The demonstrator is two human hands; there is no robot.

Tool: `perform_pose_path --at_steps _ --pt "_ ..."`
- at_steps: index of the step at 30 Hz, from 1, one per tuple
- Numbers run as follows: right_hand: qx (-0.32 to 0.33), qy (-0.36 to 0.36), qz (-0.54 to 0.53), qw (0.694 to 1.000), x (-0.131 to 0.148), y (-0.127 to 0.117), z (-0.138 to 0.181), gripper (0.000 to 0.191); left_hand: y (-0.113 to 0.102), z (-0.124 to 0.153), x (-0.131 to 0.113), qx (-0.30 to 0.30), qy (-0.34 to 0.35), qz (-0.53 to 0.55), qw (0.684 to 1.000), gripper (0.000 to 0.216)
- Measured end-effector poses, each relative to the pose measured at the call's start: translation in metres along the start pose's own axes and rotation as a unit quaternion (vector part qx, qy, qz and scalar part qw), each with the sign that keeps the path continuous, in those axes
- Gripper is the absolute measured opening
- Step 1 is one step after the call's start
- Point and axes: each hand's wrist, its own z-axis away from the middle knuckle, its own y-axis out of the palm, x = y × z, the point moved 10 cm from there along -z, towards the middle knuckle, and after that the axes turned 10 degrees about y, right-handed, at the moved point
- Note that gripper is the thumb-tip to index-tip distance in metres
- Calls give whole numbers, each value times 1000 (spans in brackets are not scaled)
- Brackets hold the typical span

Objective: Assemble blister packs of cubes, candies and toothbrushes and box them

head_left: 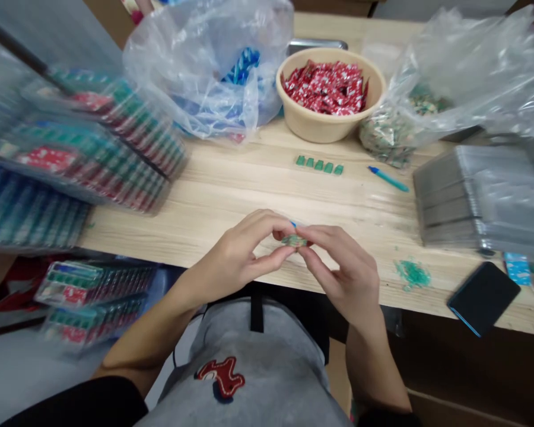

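My left hand [258,246] and my right hand [345,267] meet over the table's front edge. Between their fingertips they pinch a small green-and-beige patterned piece [295,240]; its exact kind is too small to make out. A bit of blue [292,224] shows just above it, partly hidden by the fingers. Beyond my hands, several small green pieces [319,165] lie in a row. To their right rests a blue-green pen [388,178]. Small loose green bits [412,273] are scattered to the right of my right hand.
A beige bowl [324,127] holds red patterned packets [329,89]. Plastic bags [196,77] stand behind, another bag [471,77] at right. Stacked clear packs [115,154] crowd the left. Grey plastic cases [449,196] and a black flat object [485,298] lie right.
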Motion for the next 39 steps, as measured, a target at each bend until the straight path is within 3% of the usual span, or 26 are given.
perform_pose_path --at_steps 3,6,8,11,15,21,29,35,39 --pt "43 76 -26 996 -29 15 -2 16 -1 18 30 -37 -60 68 995 23" --pt "48 173 -29 983 -74 31 4 11 -13 49 65 -80 -104 11 991 22" --pt "49 213 -10 976 -98 44 9 14 -14 71 83 -69 -119 -77 988 16" --pt "78 225 26 971 -113 67 13 16 6 97 98 -7 -116 -140 983 17" --pt "152 223 78 960 -111 99 11 8 29 108 97 15 -83 -181 980 17" --pt "191 208 157 946 -103 118 10 5 27 104 95 -38 -71 -162 983 18" --pt "139 183 180 956 -97 117 17 20 29 95 98 -28 -55 -190 980 10" --pt "159 144 237 948 -99 124 20 20 33 95 92 -1 -37 -222 974 10" --pt "105 100 238 960 -83 110 15 18 25 93 97 -46 -85 -150 984 12"
